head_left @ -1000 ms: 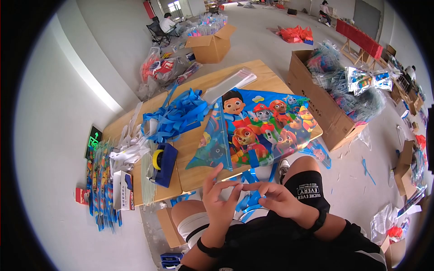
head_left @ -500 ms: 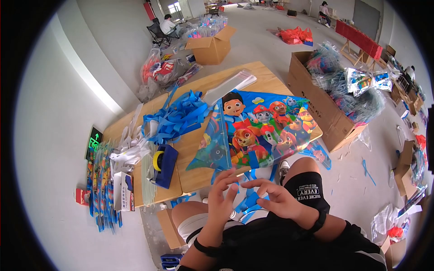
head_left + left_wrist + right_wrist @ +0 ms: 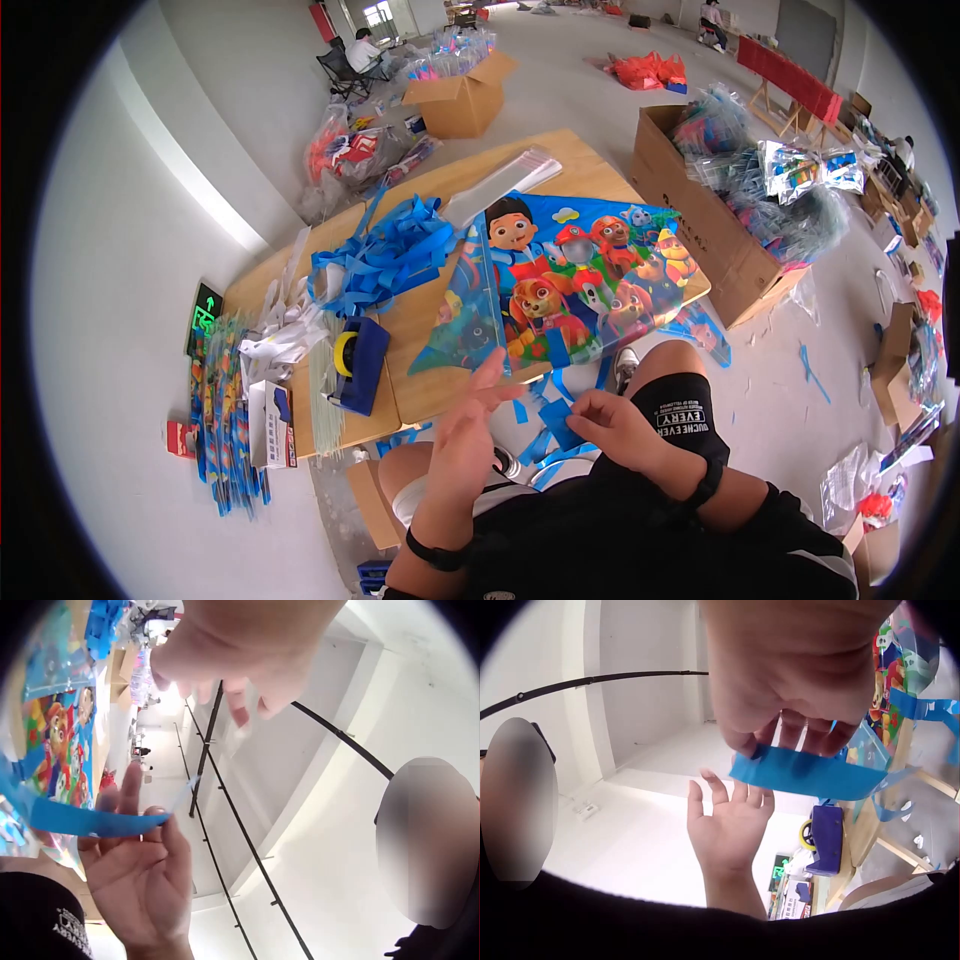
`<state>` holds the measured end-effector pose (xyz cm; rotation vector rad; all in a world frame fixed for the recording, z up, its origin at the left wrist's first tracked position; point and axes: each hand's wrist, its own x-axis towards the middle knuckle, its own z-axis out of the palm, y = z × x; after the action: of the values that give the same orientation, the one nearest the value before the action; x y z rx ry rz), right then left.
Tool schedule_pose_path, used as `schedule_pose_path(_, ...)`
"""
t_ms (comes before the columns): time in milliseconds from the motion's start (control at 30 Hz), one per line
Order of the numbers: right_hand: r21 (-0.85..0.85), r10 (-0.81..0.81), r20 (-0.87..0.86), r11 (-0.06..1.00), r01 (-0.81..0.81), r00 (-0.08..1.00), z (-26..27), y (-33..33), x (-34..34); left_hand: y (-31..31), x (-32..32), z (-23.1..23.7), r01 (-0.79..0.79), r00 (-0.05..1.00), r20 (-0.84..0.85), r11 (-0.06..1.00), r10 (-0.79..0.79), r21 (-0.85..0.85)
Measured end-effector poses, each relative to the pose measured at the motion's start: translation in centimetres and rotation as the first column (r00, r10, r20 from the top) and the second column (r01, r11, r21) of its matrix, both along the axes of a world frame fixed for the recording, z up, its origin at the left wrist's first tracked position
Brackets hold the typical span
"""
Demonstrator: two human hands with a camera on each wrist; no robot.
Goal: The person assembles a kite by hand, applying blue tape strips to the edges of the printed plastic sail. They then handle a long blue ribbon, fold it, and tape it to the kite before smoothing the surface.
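My right hand (image 3: 620,430) pinches the end of a blue ribbon (image 3: 802,772) between thumb and fingers; the strip hangs below it in the head view. A small clear piece sticks out at the pinched end in the left wrist view. My left hand (image 3: 465,435) is raised to the left of it, fingers spread, apart from the ribbon; a faint clear bit (image 3: 241,739) shows near its fingertips. Beyond both hands a printed cartoon kite sheet (image 3: 545,310) lies on the wooden table (image 3: 420,390), with a blue strip at its near edge.
On the table are a heap of blue ribbon (image 3: 385,255), a blue tape dispenser (image 3: 368,365), white strips (image 3: 285,345) and clear sleeves (image 3: 510,185). A large carton (image 3: 690,215) of bagged items stands to the right. Rolled colourful bundles (image 3: 225,420) lean at the left.
The hands, earlier close together at the fingertips, are now apart. My left hand has moved left and opened wider; the right hand still pinches the blue ribbon.
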<state>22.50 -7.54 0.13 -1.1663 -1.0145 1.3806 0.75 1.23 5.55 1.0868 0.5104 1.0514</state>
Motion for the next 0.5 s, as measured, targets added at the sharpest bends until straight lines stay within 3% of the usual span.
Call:
schedule_pose_path(33, -0.003, -0.001, -0.002, 1.0, 0.001, 1.0, 0.5, 0.0, 0.0, 0.2, -0.2, -0.7, 0.083, 0.99, -0.12, 0.996, -0.078, 0.035)
schedule_pose_path(67, -0.025, 0.005, 0.11, 1.0, -0.002, 0.994, 1.4, 0.1, 0.1, 0.3, -0.2, -1.1, 0.17, 0.959, -0.24, 0.984, -0.15, 0.061)
schedule_pose_path(100, -0.047, 0.014, 0.221, 0.999, -0.003, 0.975, 1.9, 0.1, 0.1, 0.1, 0.1, -1.4, 0.171, 0.958, -0.242, 0.983, -0.152, 0.06)
schedule_pose_path(167, -0.019, 0.029, 0.171, 0.999, -0.026, 0.985, 1.9, 0.2, -0.1, -0.5, 1.2, -1.8, 0.085, 0.952, -0.304, 0.95, 0.011, 0.3)
schedule_pose_path(300, 0.016, 0.07, 0.097, 0.997, -0.072, 0.993, 1.9, 0.1, -0.3, -0.9, 1.9, -2.3, 0.085, 0.943, -0.333, 0.967, 0.0, 0.24)
schedule_pose_path(500, -0.019, 0.076, 0.037, 0.997, -0.076, 0.996, 2.1, 0.1, -0.3, -1.1, 1.6, -2.0, 0.054, 0.974, -0.225, 0.997, -0.042, 0.049)
